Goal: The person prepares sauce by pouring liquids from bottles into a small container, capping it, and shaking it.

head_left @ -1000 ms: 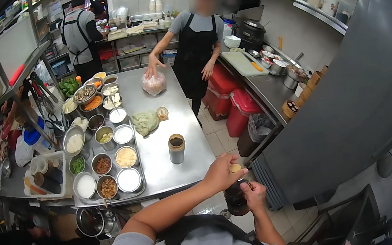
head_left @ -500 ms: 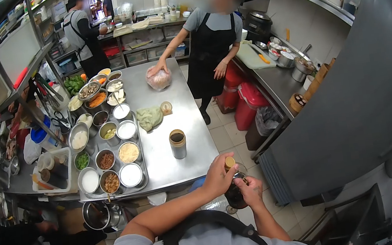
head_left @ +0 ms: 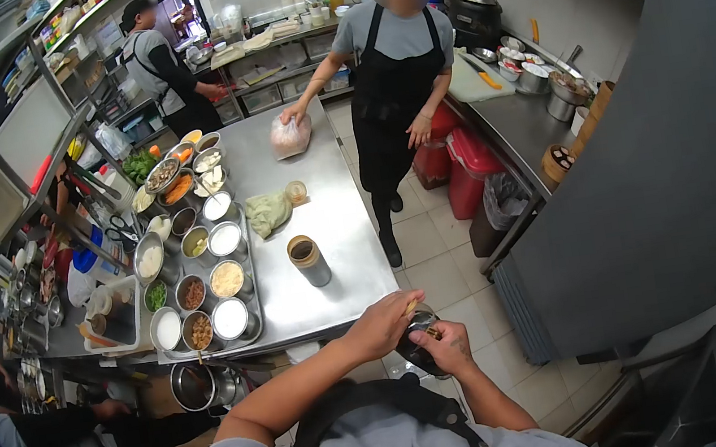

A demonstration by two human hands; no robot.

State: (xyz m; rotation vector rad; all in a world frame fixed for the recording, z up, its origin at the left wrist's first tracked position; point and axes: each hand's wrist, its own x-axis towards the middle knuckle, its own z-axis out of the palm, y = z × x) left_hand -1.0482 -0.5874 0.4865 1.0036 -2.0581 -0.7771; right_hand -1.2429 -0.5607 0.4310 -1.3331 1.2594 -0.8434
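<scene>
In front of my body, beyond the near table edge, I hold a clear jug (head_left: 420, 362) of dark liquid. My right hand (head_left: 450, 345) is closed around it on the handle side. Across its top, my left hand (head_left: 379, 326) grips a small tan cap (head_left: 411, 306), mostly covered by the fingers. Whether the cap touches the jug is hidden. On the steel table (head_left: 345, 293), closest to my hands, stands an open metal canister (head_left: 310, 263) with a tan rim and dark contents. Behind it lie a pale green cloth (head_left: 269, 213) and a small round jar or lid (head_left: 297, 193).
Several steel containers of ingredients, such as a grated yellow one (head_left: 227, 279), crowd the table's left side. A co-worker (head_left: 398, 82) opposite rests a hand on a plastic bag (head_left: 290, 136). Another person (head_left: 162, 77) stands behind. A grey panel (head_left: 637, 214) fills the right side.
My view has shifted. My left hand has tilted, so the tan cap shows less than before. The co-worker across the table stands more upright, still holding the bag.
</scene>
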